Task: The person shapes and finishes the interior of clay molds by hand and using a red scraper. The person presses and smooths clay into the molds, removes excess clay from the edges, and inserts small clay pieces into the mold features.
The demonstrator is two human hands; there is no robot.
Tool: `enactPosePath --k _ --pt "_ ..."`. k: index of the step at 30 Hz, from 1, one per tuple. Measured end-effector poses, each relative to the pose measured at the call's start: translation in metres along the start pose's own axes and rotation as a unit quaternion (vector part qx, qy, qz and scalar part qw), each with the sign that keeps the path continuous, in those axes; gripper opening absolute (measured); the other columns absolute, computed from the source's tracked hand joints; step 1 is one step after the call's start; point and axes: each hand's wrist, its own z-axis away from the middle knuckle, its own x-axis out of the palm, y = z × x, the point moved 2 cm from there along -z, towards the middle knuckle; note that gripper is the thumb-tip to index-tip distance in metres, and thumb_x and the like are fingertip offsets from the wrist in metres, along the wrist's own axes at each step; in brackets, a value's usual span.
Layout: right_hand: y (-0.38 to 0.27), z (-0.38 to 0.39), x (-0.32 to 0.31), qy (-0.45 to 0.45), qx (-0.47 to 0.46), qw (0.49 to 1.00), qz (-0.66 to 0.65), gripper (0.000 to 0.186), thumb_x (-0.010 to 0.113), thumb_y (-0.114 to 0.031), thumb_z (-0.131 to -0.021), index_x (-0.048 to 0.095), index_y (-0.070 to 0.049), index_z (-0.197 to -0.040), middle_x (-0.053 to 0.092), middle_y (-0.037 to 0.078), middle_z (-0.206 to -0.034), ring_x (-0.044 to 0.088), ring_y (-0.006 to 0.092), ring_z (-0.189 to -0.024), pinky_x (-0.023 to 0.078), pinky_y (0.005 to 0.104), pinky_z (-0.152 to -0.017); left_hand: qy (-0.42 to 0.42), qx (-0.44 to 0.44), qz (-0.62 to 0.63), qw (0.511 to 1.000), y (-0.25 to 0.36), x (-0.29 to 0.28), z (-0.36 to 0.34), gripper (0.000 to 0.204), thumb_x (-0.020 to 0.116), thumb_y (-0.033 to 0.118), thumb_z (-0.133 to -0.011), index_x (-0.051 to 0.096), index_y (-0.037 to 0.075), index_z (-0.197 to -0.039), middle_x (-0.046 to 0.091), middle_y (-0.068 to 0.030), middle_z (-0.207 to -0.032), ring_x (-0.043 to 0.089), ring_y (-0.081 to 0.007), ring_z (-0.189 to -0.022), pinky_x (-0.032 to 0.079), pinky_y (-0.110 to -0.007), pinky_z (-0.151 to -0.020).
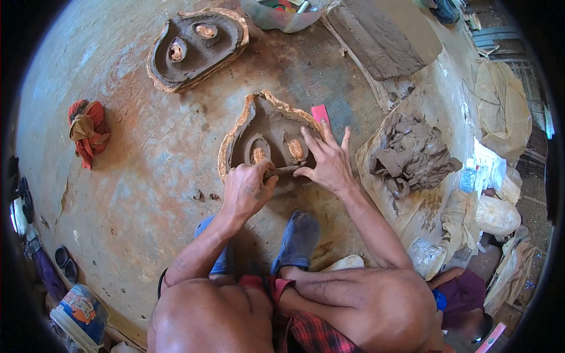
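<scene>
On the floor in front of me lies a heart-shaped mould [225,147] with a rough orange rim, lined with grey clay. Two raised clay rings stand inside it around orange cores. A thin clay coil [282,170] spans the near part of the mould. My left hand [250,183] is closed on the coil's left end, fingers bent over it. My right hand [329,162] rests at the mould's right side, fingers spread, its thumb touching the coil's right end. Just beyond those fingers sits a pink rectangular block [321,115].
A second clay-lined mould [235,44] lies at the far left. A basin [285,20] and a large clay block [382,44] stand farther back. Loose clay [415,153] heaps on a sheet at right. A red cloth bundle [88,130] lies left. Another person [462,297] is at the lower right.
</scene>
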Motion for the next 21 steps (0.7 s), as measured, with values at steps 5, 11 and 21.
enactPosePath --k 5,11,21 --pt "-0.019 0.007 0.000 0.006 0.038 0.999 -0.033 0.107 0.091 -0.053 -0.069 0.048 -0.012 -0.158 0.069 0.007 -0.141 0.035 0.0338 -0.156 0.010 0.0822 -0.119 0.014 -0.003 0.008 1.000 -0.007 -0.006 -0.003 0.029 0.082 0.021 -0.085 0.078 0.009 -0.111 0.077 -0.0189 -0.092 0.076 -0.0370 -0.086 0.059 -0.045 -0.077" --pt "-0.016 0.006 0.013 0.020 0.068 0.997 -0.039 0.107 0.092 -0.048 -0.070 0.046 -0.010 -0.159 0.068 0.007 -0.143 0.034 0.0337 -0.157 0.010 0.0818 -0.119 0.020 0.018 0.026 0.999 0.003 -0.020 -0.010 0.029 0.081 0.019 -0.086 0.079 0.008 -0.113 0.078 -0.0181 -0.097 0.076 -0.0361 -0.088 0.059 -0.043 -0.079" --pt "-0.018 0.013 0.029 0.047 0.128 0.989 -0.054 0.112 0.094 -0.046 -0.068 0.043 -0.008 -0.160 0.050 0.028 -0.156 0.032 0.0376 -0.157 0.012 0.0792 -0.120 -0.024 0.047 0.033 0.998 0.008 -0.024 -0.041 0.028 0.079 0.017 -0.087 0.080 0.008 -0.113 0.079 -0.0170 -0.098 0.076 -0.0326 -0.082 0.059 -0.041 -0.077"
